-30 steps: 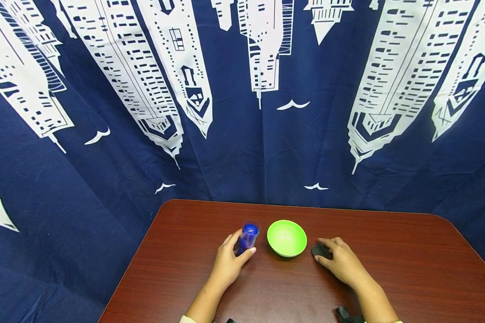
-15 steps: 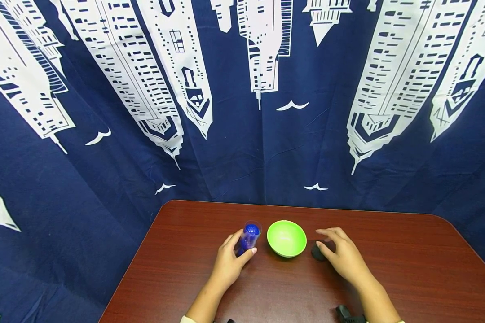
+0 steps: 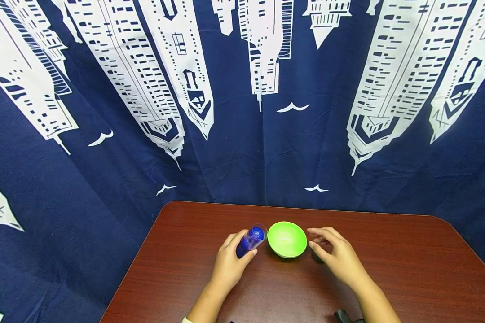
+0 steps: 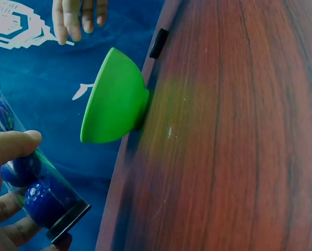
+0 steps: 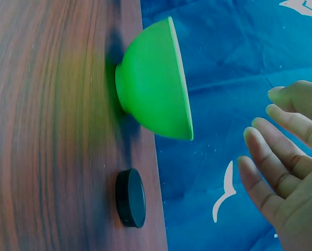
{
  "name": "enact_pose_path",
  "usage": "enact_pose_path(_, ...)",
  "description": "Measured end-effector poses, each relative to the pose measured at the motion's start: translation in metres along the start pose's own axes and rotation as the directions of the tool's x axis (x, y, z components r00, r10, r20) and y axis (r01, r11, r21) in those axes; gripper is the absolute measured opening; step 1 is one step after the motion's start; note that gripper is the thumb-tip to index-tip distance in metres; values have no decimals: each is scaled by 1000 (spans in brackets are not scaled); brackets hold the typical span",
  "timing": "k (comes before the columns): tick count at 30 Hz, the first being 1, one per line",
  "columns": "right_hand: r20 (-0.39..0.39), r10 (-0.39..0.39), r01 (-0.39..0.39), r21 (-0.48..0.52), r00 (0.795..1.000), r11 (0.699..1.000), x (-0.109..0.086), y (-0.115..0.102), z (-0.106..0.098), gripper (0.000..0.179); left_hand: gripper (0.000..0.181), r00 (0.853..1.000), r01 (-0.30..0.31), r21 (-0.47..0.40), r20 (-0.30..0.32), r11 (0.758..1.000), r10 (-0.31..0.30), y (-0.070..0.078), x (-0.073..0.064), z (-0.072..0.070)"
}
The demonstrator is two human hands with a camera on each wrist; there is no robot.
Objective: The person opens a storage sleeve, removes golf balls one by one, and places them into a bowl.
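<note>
My left hand (image 3: 229,268) grips a clear tube (image 3: 252,240) with dimpled blue balls (image 4: 50,203) inside. The tube is tilted, its open mouth leaning toward the bright green bowl (image 3: 287,240) and close to its left rim. In the left wrist view the thumb lies across the tube's side, and its black base (image 4: 69,220) points down, clear of the table. To the bowl's right, my right hand (image 3: 342,261) hovers with relaxed fingers and nothing in them. Below it a round black lid (image 5: 130,198) lies on the table, partly hidden by the hand in the head view.
The brown wooden table (image 3: 283,291) has a rounded far edge. Behind it hangs a dark blue cloth (image 3: 242,170) printed with white buildings and birds. A black strap piece (image 3: 345,316) shows by the right wrist.
The right hand has let go of the black lid, lifted off it and moved left toward the bowl. The left hand has tipped the tube further to the right, bringing its mouth nearer the bowl.
</note>
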State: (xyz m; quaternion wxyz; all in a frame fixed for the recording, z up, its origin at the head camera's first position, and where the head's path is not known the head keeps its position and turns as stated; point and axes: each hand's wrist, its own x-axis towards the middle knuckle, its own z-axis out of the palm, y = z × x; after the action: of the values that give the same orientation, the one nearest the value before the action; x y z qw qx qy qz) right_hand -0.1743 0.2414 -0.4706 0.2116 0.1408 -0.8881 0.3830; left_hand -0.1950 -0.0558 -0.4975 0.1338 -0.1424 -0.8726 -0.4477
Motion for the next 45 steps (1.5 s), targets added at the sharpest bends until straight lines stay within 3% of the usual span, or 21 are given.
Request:
enact_pose_path(6,50,5,-8,73,999,997,-2,-11,2,35,54,1000,-18,28,-10,999,18,5,-2,0)
enact_pose_path(14,14,-133,130,120,991,984,-4,-24,10,39,55,998,-61,86,-22,994,63,14,-3,0)
enact_pose_path(18,2,-155,152,185,988,971,-4,-28,14,40,56,995,-93,132,-34,987,98,16,-1,1)
enact_pose_path(28,43,-149,136,231,988,963,-6,-37,24,46,57,974,-198,296,-45,934,221,21,3,1)
enact_pose_path(37,63,-180,147,354,982,924,-7,-42,31,50,56,965,-243,343,-5,907,261,26,1,3)
enact_pose_path(45,106,-132,84,372,986,924,-11,-43,35,47,56,946,-288,413,-17,864,323,28,0,5)
